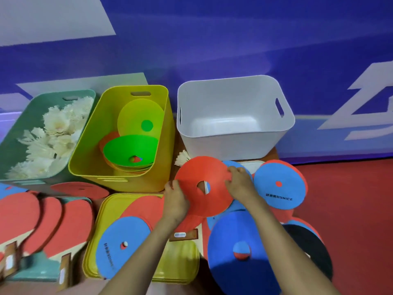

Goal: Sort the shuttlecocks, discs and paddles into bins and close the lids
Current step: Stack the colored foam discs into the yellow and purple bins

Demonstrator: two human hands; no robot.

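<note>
From the camera on the head, looking down over the person's forearms: both hands have a red disc [204, 186] between them, lifted clear of the heap on the table. The left hand [176, 199] pinches its near-left edge and the right hand [240, 182] pinches the far-right edge, fingers curled over the rim. Two hands on a thin flat thing makes sense, I'd say, as it likely keeps it from sagging. It hangs just in front of the gap between the yellow bin [148, 182] and the white bin [229, 145].

The yellow bin already has a green disc [129, 150] and others leaning inside, so that looks like where this one belongs (a short swing left and away). The green bin [21, 124] holds the shuttlecocks [57, 133]. One stray shuttlecock [181, 158] lies on the table just past the red disc. Blue discs [278, 186] lie around the hands, one of them on the yellow lid [185, 262], which can't go on until it is cleared. Paddles [19, 216] lie overlapped at the left, not yet sorted.
</note>
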